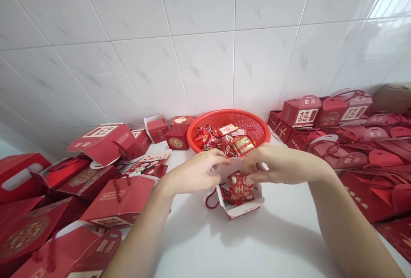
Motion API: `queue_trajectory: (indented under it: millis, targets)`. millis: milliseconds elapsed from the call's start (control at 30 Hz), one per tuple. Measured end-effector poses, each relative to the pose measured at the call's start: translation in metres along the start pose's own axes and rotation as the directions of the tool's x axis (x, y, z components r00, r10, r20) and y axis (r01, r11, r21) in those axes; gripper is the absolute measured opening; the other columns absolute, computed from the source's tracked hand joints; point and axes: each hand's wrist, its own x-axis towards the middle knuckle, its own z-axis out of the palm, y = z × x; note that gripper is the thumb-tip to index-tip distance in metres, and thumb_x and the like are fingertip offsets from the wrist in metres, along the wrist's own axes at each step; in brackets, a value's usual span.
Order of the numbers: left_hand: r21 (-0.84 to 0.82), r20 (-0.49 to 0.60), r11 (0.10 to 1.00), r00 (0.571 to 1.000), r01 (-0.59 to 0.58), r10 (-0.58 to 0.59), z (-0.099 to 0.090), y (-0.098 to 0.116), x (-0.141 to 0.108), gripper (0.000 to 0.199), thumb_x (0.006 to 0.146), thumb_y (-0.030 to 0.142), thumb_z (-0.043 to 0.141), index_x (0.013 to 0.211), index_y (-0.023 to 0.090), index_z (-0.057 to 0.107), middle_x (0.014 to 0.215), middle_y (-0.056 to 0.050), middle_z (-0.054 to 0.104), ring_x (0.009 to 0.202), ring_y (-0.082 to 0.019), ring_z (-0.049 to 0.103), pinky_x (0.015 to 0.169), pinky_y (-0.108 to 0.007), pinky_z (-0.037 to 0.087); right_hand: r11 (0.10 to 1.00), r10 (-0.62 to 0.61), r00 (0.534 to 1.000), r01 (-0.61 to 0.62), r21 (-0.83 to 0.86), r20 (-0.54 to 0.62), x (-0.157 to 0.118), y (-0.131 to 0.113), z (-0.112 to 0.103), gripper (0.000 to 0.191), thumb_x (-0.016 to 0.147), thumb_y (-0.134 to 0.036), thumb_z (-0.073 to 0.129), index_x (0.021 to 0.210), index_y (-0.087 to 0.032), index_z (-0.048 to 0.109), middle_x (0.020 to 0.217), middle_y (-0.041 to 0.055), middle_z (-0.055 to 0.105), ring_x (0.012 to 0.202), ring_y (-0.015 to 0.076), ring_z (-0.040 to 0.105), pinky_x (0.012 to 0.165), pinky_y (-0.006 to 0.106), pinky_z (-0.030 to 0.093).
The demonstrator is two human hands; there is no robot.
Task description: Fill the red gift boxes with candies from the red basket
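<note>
An open gift box with white inner walls stands on the white table, holding several red wrapped pieces. One red packet with gold characters lies on top inside it. My left hand is at the box's left rear flap, thumb and fingers apart, with nothing visible between them. Over the right side of the box, my right hand has its fingers curled, the thumb tip touching the red packet's edge. Its other fingertips are partly hidden behind the hand. A dark red cord handle loops out at the box's left.
Behind the box, a red plastic basket holds wrapped sweets against the tiled wall. Red boxes crowd the left side. More boxes are stacked and spread along the right.
</note>
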Motion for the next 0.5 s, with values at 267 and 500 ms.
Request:
queue_trajectory:
  millis: [267, 500]
  targets:
    - [0.021, 0.001, 0.999, 1.0, -0.026, 0.026, 0.0, -0.0036, -0.0035, 0.056, 0.074, 0.01, 0.054, 0.125, 0.028, 0.07, 0.137, -0.003, 0.063, 0.121, -0.026, 0.062, 0.088, -0.028, 0.052, 0.968, 0.195, 0.98, -0.198, -0.157, -0.03, 0.0029, -0.0017, 0.0024, 0.009, 0.086, -0.017, 0.059, 0.079, -0.019, 0.064, 0.074, 0.0017, 0.064, 0.063, 0.0131, 0.053, 0.053, 0.025, 0.032]
    - [0.027, 0.047, 0.998, 0.997, -0.063, 0.062, -0.0016, -0.0039, -0.0088, 0.05, 0.076, 0.012, 0.056, 0.12, 0.028, 0.072, 0.12, -0.003, 0.072, 0.107, -0.025, 0.067, 0.077, -0.026, 0.05, 0.946, 0.263, 0.963, -0.27, -0.179, -0.06, 0.0033, 0.0008, 0.0074, 0.009, 0.074, -0.011, 0.066, 0.076, -0.02, 0.064, 0.064, -0.0002, 0.059, 0.052, 0.0129, 0.048, 0.05, 0.028, 0.028]
